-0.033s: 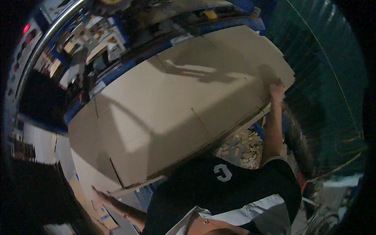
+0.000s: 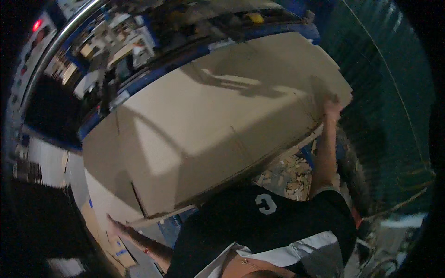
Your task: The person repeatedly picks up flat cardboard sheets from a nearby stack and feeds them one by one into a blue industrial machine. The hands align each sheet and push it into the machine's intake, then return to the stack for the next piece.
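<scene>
A large tan sheet of board (image 2: 194,120), with several dark, narrow slots or lines across it, lies in front of me. Its right end has a stepped edge. My right hand (image 2: 332,107) is closed around the near edge at the far right corner, the fingers curled on the top face. At the near left corner, my left hand (image 2: 116,228) touches the board's edge. It is dim and blurred there, and its fingers are partly hidden, so its grip is unclear. Shadows fall across the sheet.
Along the board's far side runs a blue machine frame (image 2: 194,56). A curved metal rail (image 2: 51,48) rises at the left. Small wood offcuts (image 2: 292,173) are heaped below the near edge. A green corrugated wall (image 2: 394,92) stands at the right, with a cord hanging before it.
The board and machine sit slightly farther right in the picture. Both hands stay at the same places on the board.
</scene>
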The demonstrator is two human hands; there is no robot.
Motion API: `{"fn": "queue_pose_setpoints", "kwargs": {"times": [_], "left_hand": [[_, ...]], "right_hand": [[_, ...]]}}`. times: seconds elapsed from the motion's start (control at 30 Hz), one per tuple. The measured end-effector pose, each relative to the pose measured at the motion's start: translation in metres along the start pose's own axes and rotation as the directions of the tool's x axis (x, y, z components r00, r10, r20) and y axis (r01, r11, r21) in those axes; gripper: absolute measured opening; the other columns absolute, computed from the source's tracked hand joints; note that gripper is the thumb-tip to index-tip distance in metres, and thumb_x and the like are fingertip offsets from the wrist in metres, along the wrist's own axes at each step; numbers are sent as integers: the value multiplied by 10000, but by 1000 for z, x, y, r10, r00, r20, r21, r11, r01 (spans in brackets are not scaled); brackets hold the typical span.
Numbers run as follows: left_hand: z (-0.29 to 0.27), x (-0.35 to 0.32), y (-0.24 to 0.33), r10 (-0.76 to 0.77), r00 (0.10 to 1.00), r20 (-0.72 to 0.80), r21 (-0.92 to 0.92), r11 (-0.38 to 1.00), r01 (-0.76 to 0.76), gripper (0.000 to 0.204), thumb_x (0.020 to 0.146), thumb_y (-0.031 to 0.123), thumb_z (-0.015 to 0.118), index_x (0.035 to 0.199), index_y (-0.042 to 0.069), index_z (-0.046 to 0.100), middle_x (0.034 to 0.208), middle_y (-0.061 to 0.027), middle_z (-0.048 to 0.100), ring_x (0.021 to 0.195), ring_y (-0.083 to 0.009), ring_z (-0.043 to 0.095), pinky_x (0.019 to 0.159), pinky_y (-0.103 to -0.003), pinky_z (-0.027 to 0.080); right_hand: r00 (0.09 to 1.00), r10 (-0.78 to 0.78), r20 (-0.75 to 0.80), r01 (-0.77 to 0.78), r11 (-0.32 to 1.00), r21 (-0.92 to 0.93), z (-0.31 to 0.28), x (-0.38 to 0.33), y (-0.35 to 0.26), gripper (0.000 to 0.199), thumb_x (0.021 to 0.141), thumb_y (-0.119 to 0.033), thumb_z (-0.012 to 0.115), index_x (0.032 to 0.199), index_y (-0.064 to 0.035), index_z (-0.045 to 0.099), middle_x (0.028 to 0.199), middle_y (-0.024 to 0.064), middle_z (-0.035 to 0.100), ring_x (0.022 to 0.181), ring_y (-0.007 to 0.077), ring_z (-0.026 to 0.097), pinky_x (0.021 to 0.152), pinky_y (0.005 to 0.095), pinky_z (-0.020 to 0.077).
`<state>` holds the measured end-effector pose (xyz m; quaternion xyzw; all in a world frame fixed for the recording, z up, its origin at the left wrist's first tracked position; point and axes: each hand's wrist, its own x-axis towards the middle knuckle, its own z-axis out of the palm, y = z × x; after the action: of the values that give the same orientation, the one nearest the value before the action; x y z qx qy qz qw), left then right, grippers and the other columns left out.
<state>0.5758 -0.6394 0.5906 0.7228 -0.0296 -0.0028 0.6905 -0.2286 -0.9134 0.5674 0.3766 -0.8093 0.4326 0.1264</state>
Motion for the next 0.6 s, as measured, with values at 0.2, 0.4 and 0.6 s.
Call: {"fn": "queue_pose_setpoints", "kwargs": {"times": [0.2,0.4,0.6], "left_hand": [[-28,16,5,151,988,32,-207,968,-141,383,830,275,619,1040,-41,567,1039,-115,574,952,-195,544,842,-324,432],[-8,14,20,16,888,459,-517,817,253,320,841,176,603,1075,-37,556,1015,-122,580,934,-198,567,801,-307,468],[-8,-79,45,187,873,451,-275,959,-64,288,848,53,565,1124,-30,554,1165,-148,551,1070,-238,536,946,-351,410]], "right_hand": [[970,146,195,-216,144,966,-21,29,-19,398,811,-93,583,1182,22,495,1112,117,586,948,230,580,801,347,476],[958,-96,272,-224,347,911,-111,27,-82,484,806,-102,605,1253,-11,445,1189,99,534,987,236,558,830,358,470],[755,-598,268,456,773,440,-153,-133,-117,238,830,-117,589,1053,-39,613,1057,122,618,1038,264,562,881,388,447]]}}
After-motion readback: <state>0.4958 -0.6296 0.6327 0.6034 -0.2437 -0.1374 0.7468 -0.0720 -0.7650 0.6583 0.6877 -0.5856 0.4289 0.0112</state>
